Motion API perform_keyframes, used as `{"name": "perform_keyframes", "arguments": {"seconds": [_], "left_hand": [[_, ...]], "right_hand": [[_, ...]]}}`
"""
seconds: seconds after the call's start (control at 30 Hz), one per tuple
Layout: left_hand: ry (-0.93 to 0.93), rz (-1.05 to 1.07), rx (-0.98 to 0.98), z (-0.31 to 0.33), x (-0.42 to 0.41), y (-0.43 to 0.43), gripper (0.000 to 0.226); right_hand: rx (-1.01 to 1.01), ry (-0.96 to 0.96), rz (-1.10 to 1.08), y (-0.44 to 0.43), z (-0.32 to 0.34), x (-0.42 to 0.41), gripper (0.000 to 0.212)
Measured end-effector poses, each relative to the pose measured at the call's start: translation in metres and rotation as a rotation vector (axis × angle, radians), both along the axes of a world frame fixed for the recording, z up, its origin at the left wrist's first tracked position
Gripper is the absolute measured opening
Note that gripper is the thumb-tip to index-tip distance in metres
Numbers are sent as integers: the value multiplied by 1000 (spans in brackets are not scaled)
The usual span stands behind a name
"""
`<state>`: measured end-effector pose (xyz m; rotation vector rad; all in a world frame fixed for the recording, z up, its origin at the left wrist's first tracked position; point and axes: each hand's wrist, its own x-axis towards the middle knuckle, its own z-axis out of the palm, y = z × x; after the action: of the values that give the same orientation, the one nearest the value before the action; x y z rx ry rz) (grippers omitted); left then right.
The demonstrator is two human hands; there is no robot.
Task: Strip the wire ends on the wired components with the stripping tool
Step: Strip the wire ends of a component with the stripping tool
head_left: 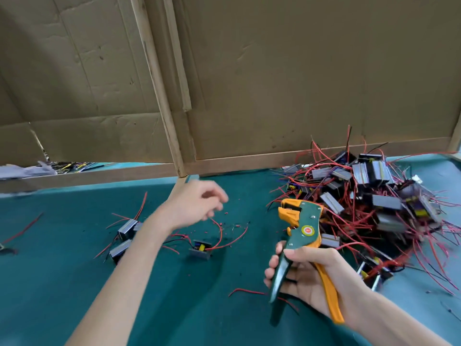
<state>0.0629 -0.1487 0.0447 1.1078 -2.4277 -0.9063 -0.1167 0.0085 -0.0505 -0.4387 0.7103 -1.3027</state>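
Okay, tool: stripper (303,228), flat green metal body, orange plastic head and one orange handle, round red-yellow sticker at the pivot; held upright above the mat (50,283), head up, handles spread.
right hand (309,278): fingers wrapped round the green handle, orange handle against the palm; handles not squeezed together.
left hand (197,206): blurred, fingers loosely curled, above the mat mid-frame; a red wire end rises just under the fingertips, cannot tell if pinched.
part (200,249): small grey block, yellow-blue core, on the mat below the left hand; thin red wires arc off to the right.
pair (127,228): two grey metal-cased parts beside the left forearm, red leads splayed.
pile (374,196): heap of the same blocks in tangled red wire, far right, just behind the stripper, reaching the wall (299,83).
scraps (237,225): tiny insulation bits near the left hand.
loose wire (247,291): red, kinked, by the right fingers.
mat: teal, matte, soft-looking; open stretch front-left and centre.
wall: creased brown cardboard, pale wood strips, closes the back edge.
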Motion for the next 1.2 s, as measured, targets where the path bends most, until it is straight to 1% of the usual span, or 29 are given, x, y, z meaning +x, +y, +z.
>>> {"name": "perform_keyframes", "arguments": {"seconds": [0.07,0.1,0.13,0.17,0.3,0.4,0.43,0.5,0.53,0.6,0.7,0.77,0.83,0.9,0.97,1.03,1.07,1.1,1.13,1.2], "left_hand": [[-311,-6,-36,-9,22,-12,13],[-442,-18,-39,-12,30,-15,13],[-535,-7,-31,-15,36,-18,14],[-585,28,-5,-17,40,-21,15],[-617,142,82,-27,40,-20,18],[-599,189,-16,-36,31,-18,17],[-587,208,-54,-39,28,-17,15],[-524,251,-130,-44,23,-15,11],[-461,269,-162,-47,21,-14,11],[-261,278,-183,-54,16,-13,14],[131,258,-50,-60,8,-11,16],[365,254,55,-59,3,-9,18],[566,230,135,-57,0,-7,27],[725,182,155,-52,-3,-6,36],[794,149,148,-47,-3,-3,50],[817,126,157,-44,-3,0,67],[821,113,164,-42,-2,1,72],[811,102,164,-42,-2,2,71],[777,90,152,-41,-2,2,64],[640,64,89,-41,-4,4,38]], "right_hand": [[-7,10,-1,0,-1,1,40],[-11,12,-3,0,-2,1,40],[-16,14,-9,0,-2,0,40],[-18,14,-17,0,-2,-1,40],[-20,26,-69,0,0,-5,40],[-35,28,-93,1,3,-6,23],[-39,30,-95,2,3,-6,21],[-40,32,-95,2,4,-6,25],[-37,32,-95,2,4,-5,26],[-32,33,-98,2,5,-4,24],[-43,43,-98,3,6,-4,18],[-60,49,-91,4,8,-4,24],[-76,47,-83,5,10,-6,35],[-98,58,-80,6,12,-7,34],[-119,88,-77,6,13,-8,27],[-140,133,-74,5,13,-10,25],[-148,159,-74,5,13,-10,24],[-156,184,-73,4,13,-10,25],[-164,207,-72,4,13,-10,26],[-174,239,-67,5,11,-10,27]]}}
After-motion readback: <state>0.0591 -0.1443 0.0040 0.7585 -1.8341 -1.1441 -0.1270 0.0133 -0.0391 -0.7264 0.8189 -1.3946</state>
